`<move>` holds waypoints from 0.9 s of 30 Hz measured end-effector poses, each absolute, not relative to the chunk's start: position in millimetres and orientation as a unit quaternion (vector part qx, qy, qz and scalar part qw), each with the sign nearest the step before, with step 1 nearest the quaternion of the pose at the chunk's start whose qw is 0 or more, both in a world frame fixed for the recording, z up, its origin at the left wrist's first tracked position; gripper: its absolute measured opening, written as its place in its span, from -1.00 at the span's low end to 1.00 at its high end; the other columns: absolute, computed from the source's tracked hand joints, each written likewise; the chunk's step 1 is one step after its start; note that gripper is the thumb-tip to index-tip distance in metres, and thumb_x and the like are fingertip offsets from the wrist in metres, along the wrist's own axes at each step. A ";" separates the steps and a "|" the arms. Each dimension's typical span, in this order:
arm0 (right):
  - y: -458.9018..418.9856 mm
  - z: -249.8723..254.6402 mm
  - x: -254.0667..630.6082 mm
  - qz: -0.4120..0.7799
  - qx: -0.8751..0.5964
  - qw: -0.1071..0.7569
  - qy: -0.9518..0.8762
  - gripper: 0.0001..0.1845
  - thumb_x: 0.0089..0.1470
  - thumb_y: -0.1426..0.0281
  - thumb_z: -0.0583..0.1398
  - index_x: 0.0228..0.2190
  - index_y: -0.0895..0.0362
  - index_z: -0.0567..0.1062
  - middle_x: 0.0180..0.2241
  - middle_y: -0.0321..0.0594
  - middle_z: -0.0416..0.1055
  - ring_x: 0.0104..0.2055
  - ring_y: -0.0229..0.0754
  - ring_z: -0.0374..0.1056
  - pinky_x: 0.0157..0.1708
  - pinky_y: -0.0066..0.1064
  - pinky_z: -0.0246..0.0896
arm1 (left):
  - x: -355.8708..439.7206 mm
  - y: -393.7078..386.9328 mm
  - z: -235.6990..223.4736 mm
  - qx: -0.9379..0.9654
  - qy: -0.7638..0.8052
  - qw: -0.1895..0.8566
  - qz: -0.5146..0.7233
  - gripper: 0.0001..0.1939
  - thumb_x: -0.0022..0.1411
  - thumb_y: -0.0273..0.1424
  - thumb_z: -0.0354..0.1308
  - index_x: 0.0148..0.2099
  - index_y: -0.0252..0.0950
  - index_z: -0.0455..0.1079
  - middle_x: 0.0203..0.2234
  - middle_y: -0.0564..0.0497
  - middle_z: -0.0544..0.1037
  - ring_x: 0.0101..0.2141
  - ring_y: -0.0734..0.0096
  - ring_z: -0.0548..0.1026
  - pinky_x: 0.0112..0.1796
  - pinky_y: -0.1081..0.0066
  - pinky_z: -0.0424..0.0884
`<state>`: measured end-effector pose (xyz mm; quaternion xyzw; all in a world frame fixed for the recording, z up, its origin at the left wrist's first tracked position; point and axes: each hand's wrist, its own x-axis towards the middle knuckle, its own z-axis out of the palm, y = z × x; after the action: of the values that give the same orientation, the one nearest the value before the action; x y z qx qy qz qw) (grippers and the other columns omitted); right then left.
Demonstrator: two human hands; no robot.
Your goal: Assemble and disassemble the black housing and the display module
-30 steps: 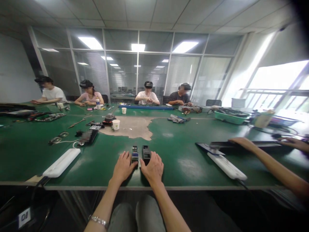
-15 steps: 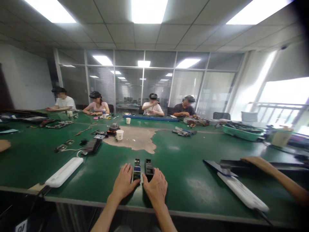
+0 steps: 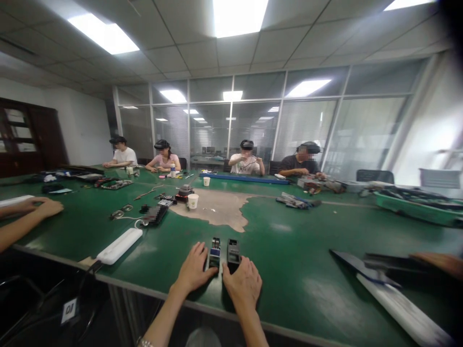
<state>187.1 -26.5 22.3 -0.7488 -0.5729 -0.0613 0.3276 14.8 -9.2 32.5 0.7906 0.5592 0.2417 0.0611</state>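
My left hand (image 3: 195,267) lies on the green table, fingers stretched out and thumb apart, along the left side of a narrow electronic module (image 3: 214,254) with a blue part and exposed metal pieces. Just to the right stands a black plastic housing (image 3: 233,249) with open compartments. My right hand (image 3: 244,279) rests at its near end, the thumb on the left and the fingers spread to the right, hiding the lower part. The two pieces sit side by side with a small gap between them. Neither hand visibly grips anything.
A white power strip (image 3: 120,246) lies left, near a black device (image 3: 155,214) and glasses (image 3: 122,211). Paper cups (image 3: 193,201) and gloves (image 3: 294,200) are farther off. Neighbours' hands (image 3: 50,207) show at both sides; several people sit opposite. A green basket (image 3: 415,209) stands right.
My view has turned left, so the scene has shifted right. The left neighbour's arms now show more. A person opposite has shifted their hands. My hands stay beside the two pieces.
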 end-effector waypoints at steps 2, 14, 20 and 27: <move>-27.4 24.1 187.2 -0.061 -0.747 0.330 -0.574 -0.37 -0.01 0.10 0.15 0.00 0.27 0.37 0.04 0.17 0.36 0.16 0.11 0.20 0.10 -0.16 0.00 | 14.7 -9.6 33.0 0.791 0.557 0.062 0.246 -0.31 0.18 0.01 0.11 0.23 -0.29 0.25 0.28 -0.19 0.16 0.30 0.02 0.02 0.25 0.10 0.00; -23.2 16.0 189.2 -0.078 -0.734 0.341 -0.582 -0.35 0.10 0.03 0.10 -0.03 0.32 0.41 0.03 0.21 0.37 0.16 0.12 0.20 0.12 -0.16 -0.03 | 16.2 -13.2 37.1 0.802 0.542 0.064 0.244 -0.48 0.27 -0.13 0.06 0.23 -0.15 0.26 0.29 -0.10 0.16 0.30 0.07 0.00 0.25 0.07 0.02; -22.5 13.3 190.1 -0.079 -0.730 0.342 -0.587 -0.37 0.12 0.05 0.10 -0.03 0.33 0.42 0.04 0.21 0.37 0.16 0.11 0.21 0.12 -0.17 -0.03 | 16.3 -12.6 37.7 0.807 0.536 0.060 0.241 -0.52 0.30 -0.19 0.04 0.23 -0.14 0.25 0.29 -0.06 0.17 0.30 0.10 0.01 0.25 0.07 0.03; -25.3 21.4 191.8 -0.058 -0.719 0.368 -0.587 -0.44 0.11 0.04 0.09 -0.10 0.26 0.45 -0.04 0.19 0.42 0.10 0.12 0.26 0.07 -0.18 0.04 | 15.8 -12.5 38.7 0.805 0.536 0.068 0.243 -0.52 0.31 -0.18 0.03 0.24 -0.12 0.25 0.29 -0.03 0.18 0.30 0.11 0.01 0.25 0.09 0.04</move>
<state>191.8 -25.3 21.4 -0.7188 -0.5870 -0.0582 0.3680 15.8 -12.5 38.7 0.8054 0.5365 0.2426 0.0684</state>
